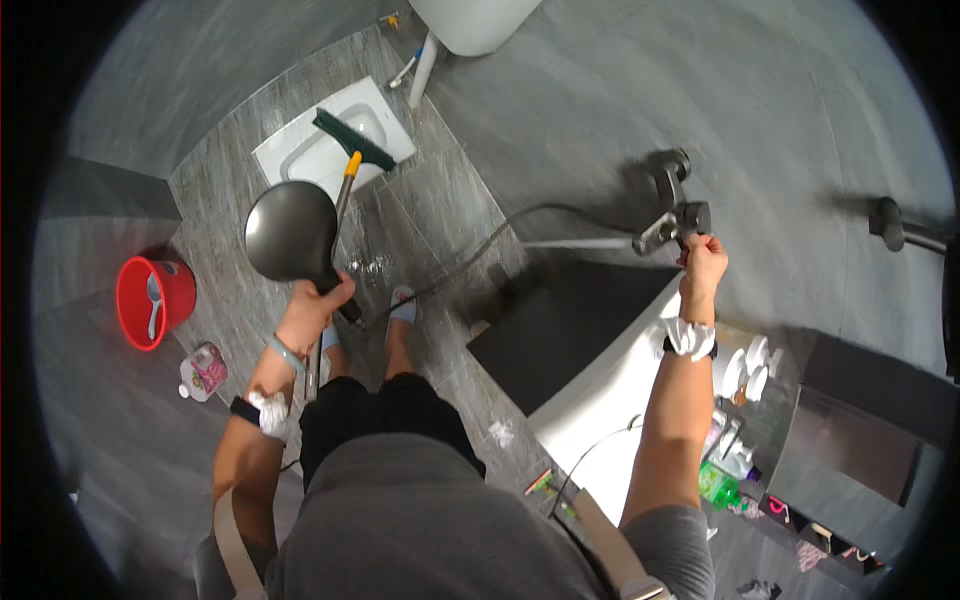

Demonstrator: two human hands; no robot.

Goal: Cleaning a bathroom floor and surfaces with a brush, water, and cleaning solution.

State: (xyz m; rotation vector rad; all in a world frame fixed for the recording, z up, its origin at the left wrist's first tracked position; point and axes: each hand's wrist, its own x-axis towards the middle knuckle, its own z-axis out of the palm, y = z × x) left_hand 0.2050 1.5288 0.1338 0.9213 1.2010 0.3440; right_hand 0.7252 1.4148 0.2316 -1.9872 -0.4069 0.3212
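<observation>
My left hand (311, 311) grips the handle of a dark grey shower head (291, 231), its smooth back turned up to me. The pole of a green floor brush or squeegee (354, 141) with a yellow collar runs behind that hand; whether the fingers hold it too, I cannot tell. Its head lies across the white squat toilet (274, 161). My right hand (703, 262) pinches part of the wall-mounted mixer tap (679, 214). A whitish stream of water (577, 244) comes from the tap's spout. The black shower hose (480, 251) loops between tap and shower head.
Left stand a red bucket (129, 300) with a scoop (154, 307) inside and a plastic jug (202, 373). A white washbasin (480, 19) juts in at the top. Beside my right arm are a white cabinet or counter (600, 427) and several bottles (720, 484). The floor tiles (420, 217) look wet.
</observation>
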